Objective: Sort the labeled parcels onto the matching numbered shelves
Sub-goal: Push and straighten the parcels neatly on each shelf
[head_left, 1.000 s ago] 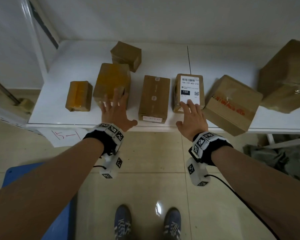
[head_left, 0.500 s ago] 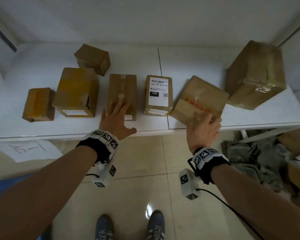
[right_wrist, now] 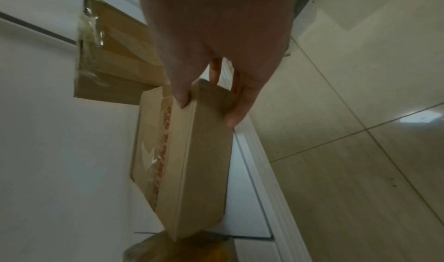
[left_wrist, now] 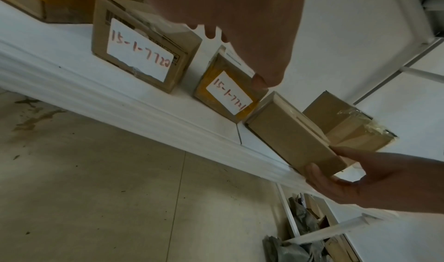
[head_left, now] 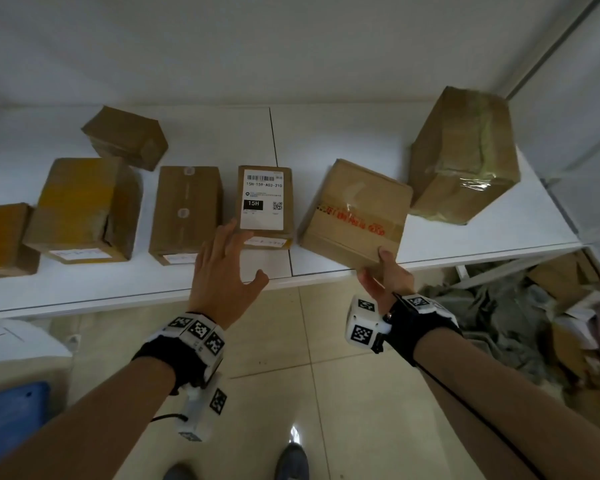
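We pinch the red-printed parcel [head_left: 355,213] by its near corner with our right hand [head_left: 385,277], at four o'clock on the shelf [head_left: 465,237]. Our left hand [head_left: 222,268] hovers spread. Gripped so narrowly, it could twist free.

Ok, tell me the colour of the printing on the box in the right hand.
Red, on the box; clearest from the head view.

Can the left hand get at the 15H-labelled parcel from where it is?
Probably yes. The left hand is open, fingertips already at the near-left corner of the 15H-labelled parcel, with nothing between. The right hand grips the red-printed box beside it.
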Motion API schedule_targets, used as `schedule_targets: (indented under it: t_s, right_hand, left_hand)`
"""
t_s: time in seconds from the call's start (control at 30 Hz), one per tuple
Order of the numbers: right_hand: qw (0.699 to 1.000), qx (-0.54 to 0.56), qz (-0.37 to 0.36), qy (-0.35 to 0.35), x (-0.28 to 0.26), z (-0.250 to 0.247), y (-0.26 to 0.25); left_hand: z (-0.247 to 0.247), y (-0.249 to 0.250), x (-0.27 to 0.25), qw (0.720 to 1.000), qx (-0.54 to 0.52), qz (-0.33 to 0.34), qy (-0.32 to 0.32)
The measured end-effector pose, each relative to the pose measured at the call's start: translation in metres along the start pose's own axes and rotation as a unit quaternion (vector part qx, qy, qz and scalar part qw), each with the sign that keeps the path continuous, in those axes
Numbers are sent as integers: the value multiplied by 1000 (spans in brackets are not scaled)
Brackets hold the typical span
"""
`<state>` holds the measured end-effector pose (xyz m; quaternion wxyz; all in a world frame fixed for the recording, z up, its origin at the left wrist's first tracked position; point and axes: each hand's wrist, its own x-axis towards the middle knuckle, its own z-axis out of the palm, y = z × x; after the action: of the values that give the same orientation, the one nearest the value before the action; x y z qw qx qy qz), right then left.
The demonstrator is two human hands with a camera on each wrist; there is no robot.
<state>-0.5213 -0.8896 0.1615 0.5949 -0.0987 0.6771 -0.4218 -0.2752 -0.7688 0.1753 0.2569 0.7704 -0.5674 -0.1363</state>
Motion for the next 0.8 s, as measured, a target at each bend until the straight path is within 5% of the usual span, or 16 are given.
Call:
schedule_targets:
  t_s: [0.5, 0.7, 0.8]
  right_hand:
    - [991, -33, -107, 71, 46, 9, -46]
    - [954, -136, -159, 214, 21, 27, -40]
    - [937, -177, -278, 116, -21, 55, -11]
  left_hand:
    - [5, -4, 4, 999, 20, -38, 3]
    - [-4, -11, 7, 999, 3, -44, -18]
    - [-5, -12, 11, 997, -1, -53, -49]
